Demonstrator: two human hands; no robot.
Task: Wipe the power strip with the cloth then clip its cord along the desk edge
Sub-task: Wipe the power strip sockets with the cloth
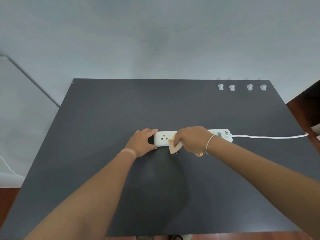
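On a dark surface, the left hand closes its grip around the white power strip's end, steadying it; the right hand presses a bunched cloth mid-strip. Firm, lengthwise strokes should clean best

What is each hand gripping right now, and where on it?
The left hand grips the power strip at its left end. The right hand presses a bunched cloth onto the strip's middle.
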